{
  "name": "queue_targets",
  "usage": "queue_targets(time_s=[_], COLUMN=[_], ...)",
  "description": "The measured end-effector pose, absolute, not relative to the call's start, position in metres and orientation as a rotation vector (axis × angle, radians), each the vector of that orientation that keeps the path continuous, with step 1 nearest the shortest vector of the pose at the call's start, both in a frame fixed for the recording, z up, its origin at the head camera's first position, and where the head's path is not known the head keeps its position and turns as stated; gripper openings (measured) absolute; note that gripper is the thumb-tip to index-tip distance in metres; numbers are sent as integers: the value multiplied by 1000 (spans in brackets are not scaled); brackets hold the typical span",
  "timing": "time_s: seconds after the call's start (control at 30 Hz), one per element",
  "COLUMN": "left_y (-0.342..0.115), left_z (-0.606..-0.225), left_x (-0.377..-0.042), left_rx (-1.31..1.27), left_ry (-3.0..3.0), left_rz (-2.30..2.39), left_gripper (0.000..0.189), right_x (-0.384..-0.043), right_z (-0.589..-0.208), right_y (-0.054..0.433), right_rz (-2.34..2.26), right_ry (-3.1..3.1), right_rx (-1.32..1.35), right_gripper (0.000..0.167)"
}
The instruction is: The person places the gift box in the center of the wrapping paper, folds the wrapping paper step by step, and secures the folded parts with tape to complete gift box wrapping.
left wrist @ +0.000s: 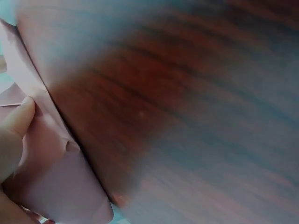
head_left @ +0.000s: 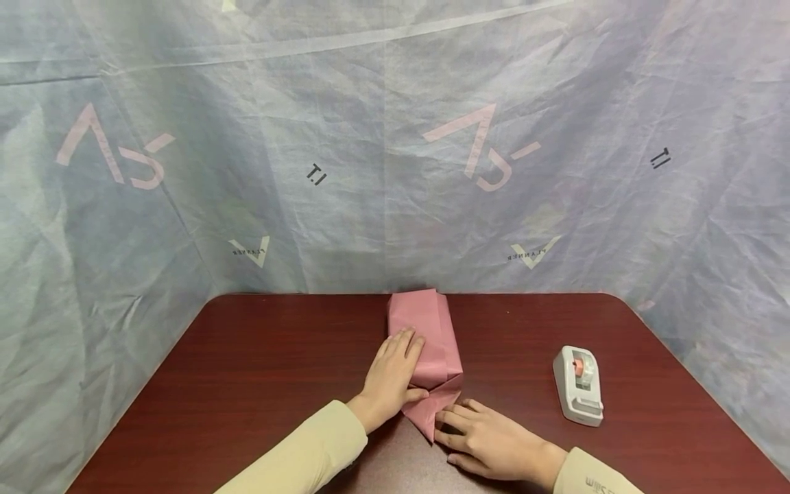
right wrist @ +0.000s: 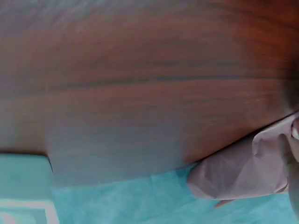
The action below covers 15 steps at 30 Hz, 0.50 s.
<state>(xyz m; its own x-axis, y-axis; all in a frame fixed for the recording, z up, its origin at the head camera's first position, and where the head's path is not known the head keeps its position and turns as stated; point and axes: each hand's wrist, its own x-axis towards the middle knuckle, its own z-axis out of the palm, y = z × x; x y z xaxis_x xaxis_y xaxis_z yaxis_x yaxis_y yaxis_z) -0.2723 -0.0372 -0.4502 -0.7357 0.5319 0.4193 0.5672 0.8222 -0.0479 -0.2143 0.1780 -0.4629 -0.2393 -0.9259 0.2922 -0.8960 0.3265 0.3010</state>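
Head view: the pink package (head_left: 426,312) on the surface (head_left: 278,357) is part-hidden by the outstretched left hand (head_left: 387,376), its flap (head_left: 427,417) touched by the relaxed right hand (head_left: 487,440). Left wrist: a pucker (left wrist: 71,146), unseen above, is shown. Right wrist: the hand is cropped.

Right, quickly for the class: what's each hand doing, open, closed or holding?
Left hand: open, resting on the pink wrapped package.
Right hand: open, fingertips at the edge of the paper flap.
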Motion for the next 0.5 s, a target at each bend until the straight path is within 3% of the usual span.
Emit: queue_targets(time_s=[0.23, 0.5], left_y=[-35, -37], left_z=[-451, -453], left_x=[-271, -271], left_rx=[-794, -798], left_ry=[-2557, -2489], left_rz=[61, 101], left_gripper=[92, 88], right_x=[-215, -221], right_z=[-456, -459], right_y=[171, 160], right_rz=[10, -61], right_ry=[-2220, -2260], right_rx=[1456, 1286], right_gripper=[25, 54])
